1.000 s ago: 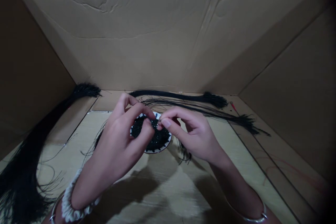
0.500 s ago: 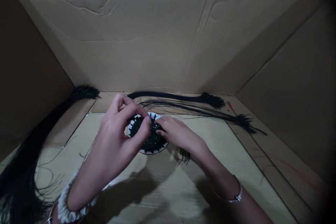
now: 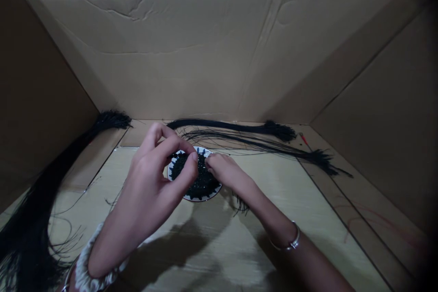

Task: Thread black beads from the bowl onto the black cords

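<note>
Reaching in over the far right part of the small round white plate with dark blue marks (image 3: 199, 149), the right hand (image 3: 227, 171) has its fingers bent down at the small, glinting black bead-like pieces (image 3: 198, 187); whether they pinch one cannot be told. The left hand (image 3: 147, 182) is above the plate's left side, thumb and forefinger tips pressed together; any thin strand between them is too fine to make out.

The black pieces lie in the plate, below and between the two sets of fingers, and cover most of its middle, so by the look of it plenty remain to be used. Beyond the fingers lie a compact black strand bundle (image 3: 222, 124) and, nearer them, a looser fan of black strands (image 3: 260, 142); a long, thick black hank (image 3: 51, 182) spreads well to the left of the left fingers. Short black strand ends (image 3: 242, 206) show behind the right fingers, beneath the wrist. None of the strands shows clearly whether it carries pieces, so the finished share cannot be judged.
</note>
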